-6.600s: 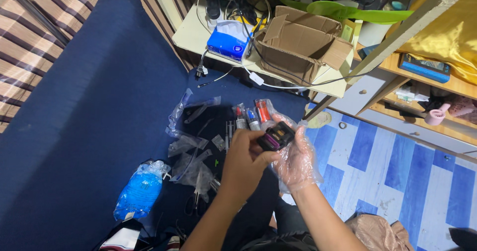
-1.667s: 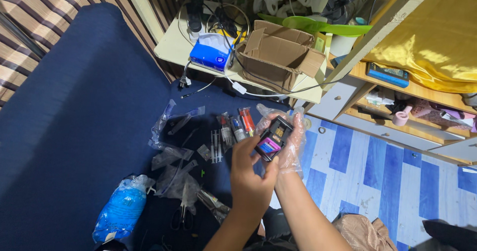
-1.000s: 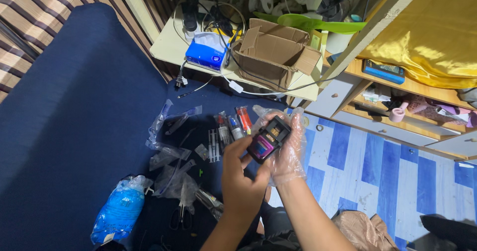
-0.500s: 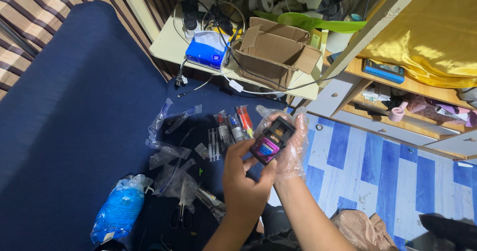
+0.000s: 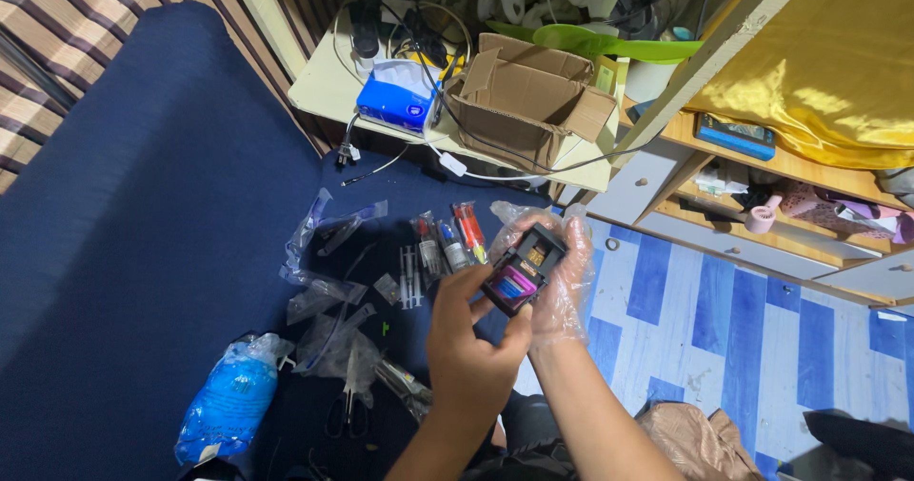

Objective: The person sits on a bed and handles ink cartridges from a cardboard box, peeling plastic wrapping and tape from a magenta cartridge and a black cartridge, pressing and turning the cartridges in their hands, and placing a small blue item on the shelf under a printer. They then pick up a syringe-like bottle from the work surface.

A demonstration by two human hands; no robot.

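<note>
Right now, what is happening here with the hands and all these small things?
A person sits over a dark blue cover and holds a black ink cartridge with a pink and blue label. The right hand, in a thin clear plastic glove, cradles it; the bare left hand pinches its near end. Small ink bottles, syringes, empty plastic wrappers and scissors lie on the cover just beyond.

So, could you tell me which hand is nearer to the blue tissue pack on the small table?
The left. The bare left hand sits below the tissue pack, slightly to its right; the gloved right hand, holding the ink cartridge, lies further right.
</note>
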